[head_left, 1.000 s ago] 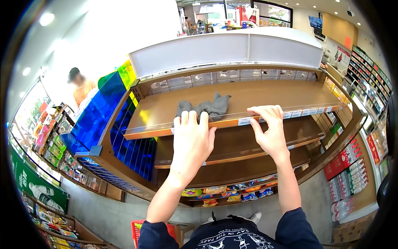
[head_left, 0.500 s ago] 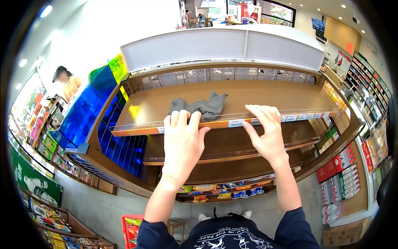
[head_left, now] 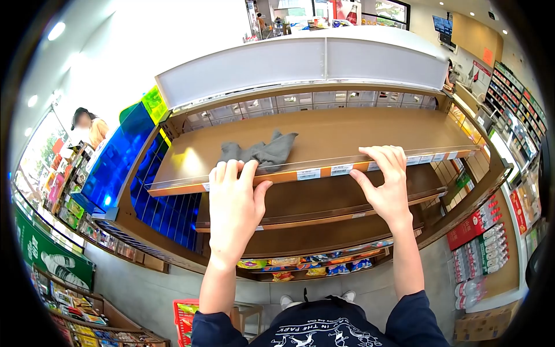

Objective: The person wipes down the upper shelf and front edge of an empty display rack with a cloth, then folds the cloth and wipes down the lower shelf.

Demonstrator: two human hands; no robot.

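My left hand has its fingers hooked over the clear front lip of the top shelf, thumb pointing right along the edge. Further right, my right hand grips the same front edge, with its fingers over the lip and its thumb on the front price-label strip. A crumpled dark grey cloth lies on the brown shelf just behind the lip, close to my left fingertips. Neither hand touches the cloth visibly.
Lower brown shelves sit underneath, with snack bags at the bottom. Blue translucent panels stand at the left. A red basket and a stool are near my legs. Packs of bottles stand right. A person is far left.
My right hand has slid right along the shelf edge, widening the gap between my hands. The view has turned slightly, shifting the shelf and cloth left in the picture.
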